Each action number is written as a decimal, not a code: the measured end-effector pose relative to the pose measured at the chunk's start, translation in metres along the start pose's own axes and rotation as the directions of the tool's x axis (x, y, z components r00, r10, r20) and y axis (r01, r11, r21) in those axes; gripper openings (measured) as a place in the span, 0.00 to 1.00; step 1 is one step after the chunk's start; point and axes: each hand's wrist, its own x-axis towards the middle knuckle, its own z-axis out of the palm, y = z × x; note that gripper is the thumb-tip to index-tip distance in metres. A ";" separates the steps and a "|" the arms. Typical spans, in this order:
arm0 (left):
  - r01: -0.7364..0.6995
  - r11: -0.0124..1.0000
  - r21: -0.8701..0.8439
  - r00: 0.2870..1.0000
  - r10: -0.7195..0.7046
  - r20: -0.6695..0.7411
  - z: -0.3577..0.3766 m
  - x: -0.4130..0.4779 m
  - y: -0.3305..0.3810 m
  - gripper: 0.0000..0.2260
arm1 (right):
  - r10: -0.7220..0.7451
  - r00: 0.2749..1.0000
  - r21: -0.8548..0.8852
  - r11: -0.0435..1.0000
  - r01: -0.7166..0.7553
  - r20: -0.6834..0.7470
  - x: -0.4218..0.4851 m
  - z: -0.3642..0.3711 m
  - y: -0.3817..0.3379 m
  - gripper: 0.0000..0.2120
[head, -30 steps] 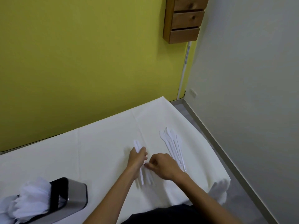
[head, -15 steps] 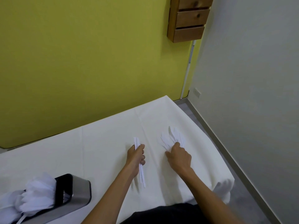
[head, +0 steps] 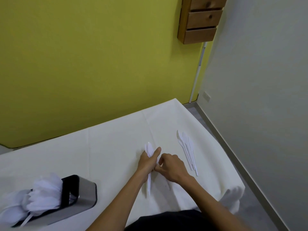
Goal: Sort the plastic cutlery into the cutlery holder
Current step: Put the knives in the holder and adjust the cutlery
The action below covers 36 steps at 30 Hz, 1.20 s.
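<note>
Back from the loose plastic knives [head: 186, 150], the right hand [head: 171, 169] now sits touching the left hand [head: 147, 164] at mid-table. The left hand's fingers wrap a bundle of knives [head: 149, 149], thumb stretched along it. The right hand's fingertips curl in against the bundle; whether they pinch a knife I cannot tell. The loose knives lie on the white tablecloth [head: 108, 147] near its right edge. The metal cutlery holder [head: 83, 190] stands well apart at the lower left, with white cutlery [head: 43, 194] crowding one end.

The likely trouble is slippage: thin, smooth handles can fan out or slide free as another is pushed in. A careless sweep could also knock the loose knives off the edge.
</note>
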 end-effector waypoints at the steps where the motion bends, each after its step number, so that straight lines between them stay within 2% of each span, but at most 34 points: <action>1: -0.023 0.999 -0.022 1.000 0.023 -0.020 0.000 0.001 0.000 0.23 | -0.017 1.000 0.022 1.000 0.017 0.008 -0.001 0.000 -0.001 0.17; 4: -0.059 0.993 -0.106 0.994 0.049 -0.095 -0.004 0.003 0.002 0.11 | -0.005 1.000 0.120 0.993 0.006 -0.002 0.000 -0.005 0.005 0.17; 7: -0.023 0.964 -0.264 0.991 -0.012 -0.132 -0.008 0.005 0.000 0.08 | 0.136 0.970 0.043 0.991 -0.130 -0.200 0.005 -0.017 0.024 0.16; 10: -0.001 0.908 -0.420 0.993 -0.047 -0.104 -0.009 0.005 0.000 0.08 | 0.262 0.924 -0.168 0.934 -0.316 -0.280 0.006 -0.025 0.036 0.12; 12: 0.004 0.897 -0.441 0.995 -0.047 -0.087 -0.007 0.003 0.001 0.07 | 0.279 0.920 -0.216 0.914 -0.342 -0.275 0.008 -0.021 0.038 0.07; 13: 0.006 0.900 -0.435 0.996 -0.044 -0.078 -0.006 0.002 0.002 0.07 | 0.278 0.924 -0.226 0.913 -0.339 -0.263 0.010 -0.019 0.039 0.04; 16: 0.012 0.906 -0.422 0.998 -0.037 -0.051 -0.006 0.002 0.006 0.09 | 0.273 0.921 -0.192 0.924 -0.332 -0.279 0.014 -0.013 0.043 0.15; 17: 0.020 0.904 -0.426 0.998 -0.044 -0.044 -0.007 0.002 0.007 0.09 | 0.268 0.916 -0.165 0.931 -0.326 -0.298 0.013 -0.013 0.043 0.14; 19: 0.047 0.900 -0.434 0.997 -0.072 -0.042 -0.010 0.003 0.009 0.10 | 0.280 0.902 -0.128 0.933 -0.336 -0.328 0.010 -0.014 0.044 0.05; 22: 0.089 0.884 -0.459 0.993 -0.116 -0.031 -0.011 0.003 0.011 0.14 | 0.312 0.894 -0.134 0.920 -0.369 -0.321 0.007 -0.017 0.049 0.07; 27: 0.120 0.871 -0.476 0.991 -0.137 0.001 -0.005 0.000 0.012 0.15 | 0.299 0.914 -0.232 0.902 -0.365 -0.275 0.008 -0.020 0.047 0.05; 30: 0.120 0.885 -0.451 0.992 -0.129 0.009 -0.004 -0.002 0.014 0.16 | 0.276 0.917 -0.235 0.908 -0.347 -0.288 0.007 -0.023 0.042 0.05; 33: 0.109 0.903 -0.414 0.993 -0.117 0.006 -0.003 -0.003 0.018 0.20 | 0.148 0.952 -0.146 0.970 -0.193 -0.269 0.005 -0.028 0.031 0.07; 36: 0.058 0.944 -0.325 0.998 -0.060 0.001 0.000 -0.005 0.024 0.23 | -0.011 0.992 0.008 1.000 0.012 -0.129 -0.003 -0.029 0.011 0.10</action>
